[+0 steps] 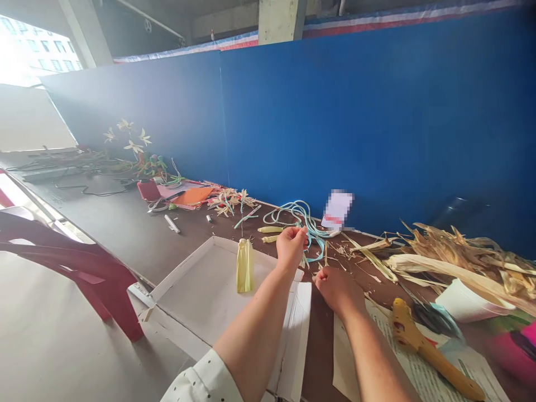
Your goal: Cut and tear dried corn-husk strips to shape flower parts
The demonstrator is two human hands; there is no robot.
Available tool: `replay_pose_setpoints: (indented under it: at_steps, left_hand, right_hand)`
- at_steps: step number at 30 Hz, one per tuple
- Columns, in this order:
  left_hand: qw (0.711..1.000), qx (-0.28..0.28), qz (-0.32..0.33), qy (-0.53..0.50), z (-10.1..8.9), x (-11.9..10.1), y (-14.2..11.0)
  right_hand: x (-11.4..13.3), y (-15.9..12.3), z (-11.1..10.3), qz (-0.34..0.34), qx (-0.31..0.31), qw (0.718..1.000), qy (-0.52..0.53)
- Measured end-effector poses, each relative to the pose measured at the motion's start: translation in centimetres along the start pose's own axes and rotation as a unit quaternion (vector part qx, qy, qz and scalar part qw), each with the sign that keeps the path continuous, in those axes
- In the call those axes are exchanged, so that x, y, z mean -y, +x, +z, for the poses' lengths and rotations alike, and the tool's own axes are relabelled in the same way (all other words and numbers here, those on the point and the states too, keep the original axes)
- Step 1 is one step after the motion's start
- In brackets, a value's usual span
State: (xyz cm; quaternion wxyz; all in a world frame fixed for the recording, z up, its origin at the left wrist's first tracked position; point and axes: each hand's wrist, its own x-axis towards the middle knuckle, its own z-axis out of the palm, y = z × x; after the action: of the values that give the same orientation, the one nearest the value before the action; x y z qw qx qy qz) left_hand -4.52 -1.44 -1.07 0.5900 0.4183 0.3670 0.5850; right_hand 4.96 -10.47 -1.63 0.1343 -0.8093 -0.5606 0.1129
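A narrow pale-blue strip [323, 249], flat and ribbon-like, curves in an open loop between my two hands, above the dark brown table [192, 224]. It runs from beside the fingertips of my left hand [292, 248] and bends back below them, on the side toward my right hand [339, 291]. My left fingers are curled in, the thumb pressed close to the index finger; whether the strip is in that pinch or passes behind it, I cannot tell. My right hand is lower and nearer to me, its fingers folded under, and I cannot tell whether it grips anything.

My left forearm reaches up across the shallow white box [201, 290], in which a yellow-green husk piece [245, 267] shows. My right forearm slants in past the printed paper [416, 373], with the yellow glue gun [404, 324] at its right. Just beyond my left hand lie pale-blue cord loops [293, 205]; dried husks [460, 251] are heaped farther right.
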Motion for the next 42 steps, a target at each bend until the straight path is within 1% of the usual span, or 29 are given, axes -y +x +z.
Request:
replay_pose_setpoints:
  at_steps: [4, 6, 7, 8, 10, 13, 15, 16, 19, 21, 23, 26, 29, 32, 34, 35, 36, 38, 39, 42]
  left_hand:
    - [1.0, 0.005, -0.008, 0.012, 0.0, 0.1, 0.0]
    - [1.0, 0.008, -0.012, 0.027, -0.1, 0.2, 0.0]
    - [0.999, 0.01, -0.012, 0.04, -0.1, 0.2, 0.1]
    - [0.998, 0.015, -0.012, 0.056, -0.2, 0.3, 0.1]
    - [0.995, 0.029, -0.011, 0.09, -0.3, 0.5, 0.1]
    - [0.991, 0.042, -0.02, 0.127, -0.2, 0.7, 0.1]
    - [0.99, 0.039, -0.025, 0.135, -0.1, 0.8, 0.0]
    - [0.99, 0.037, -0.027, 0.134, 0.0, 0.8, 0.0]
    - [0.987, 0.05, -0.023, 0.148, 0.1, 0.9, -0.1]
    - [0.977, 0.077, -0.003, 0.2, 0.0, 1.2, -0.2]
    - [0.952, 0.112, 0.048, 0.28, -0.1, 1.5, -0.4]
    - [0.9, 0.159, 0.132, 0.383, -0.4, 1.9, -0.7]
    - [0.858, 0.197, 0.169, 0.444, -0.4, 2.1, -0.8]
    - [0.819, 0.21, 0.184, 0.501, 0.2, 2.3, -0.9]
    - [0.789, 0.217, 0.194, 0.541, 0.8, 2.6, -0.8]
    - [0.771, 0.229, 0.2, 0.559, 1.2, 2.8, -0.7]
    - [0.754, 0.239, 0.2, 0.578, 1.5, 3.0, -0.6]
    - [0.724, 0.25, 0.178, 0.617, 2.1, 3.5, -0.3]
    - [0.715, 0.251, 0.164, 0.631, 2.3, 3.6, -0.2]
    - [0.711, 0.242, 0.155, 0.642, 2.2, 3.7, 0.1]
  right_hand:
    - [-0.4, 0.4, 0.6, -0.001, -0.005, 1.0, -0.003]
    - [-1.0, 0.9, 1.1, 0.0, -0.026, 0.999, 0.038]
    - [-1.4, 1.2, 1.3, 0.003, -0.053, 0.996, 0.076]
    - [-1.8, 1.5, 1.5, 0.003, -0.103, 0.987, 0.12]
    - [-2.6, 1.9, 1.4, -0.001, -0.23, 0.95, 0.214]
    - [-3.1, 1.9, 0.6, 0.001, -0.365, 0.89, 0.272]
    - [-3.0, 1.6, -0.1, -0.003, -0.42, 0.86, 0.291]
    - [-2.9, 1.5, -0.5, -0.005, -0.438, 0.849, 0.294]
    - [-2.5, 1.0, -1.2, -0.002, -0.463, 0.837, 0.292]
    - [-2.3, 0.9, -1.4, 0.002, -0.466, 0.832, 0.302]
    - [-2.4, 0.9, -1.4, 0.008, -0.468, 0.824, 0.321]
    - [-2.7, 1.0, -1.5, 0.025, -0.472, 0.814, 0.338]
    - [-3.0, 1.1, -1.4, 0.039, -0.47, 0.807, 0.356]
    - [-3.2, 1.3, -1.3, 0.043, -0.466, 0.8, 0.377]
    - [-3.3, 1.4, -1.1, 0.043, -0.463, 0.8, 0.379]
    - [-3.3, 1.4, -1.1, 0.043, -0.465, 0.801, 0.374]
    - [-3.4, 1.5, -1.0, 0.043, -0.466, 0.803, 0.369]
    - [-3.7, 1.7, -0.9, 0.045, -0.469, 0.805, 0.361]
    - [-3.8, 1.7, -0.9, 0.047, -0.471, 0.805, 0.359]
    - [-4.1, 1.8, -0.9, 0.052, -0.472, 0.802, 0.362]
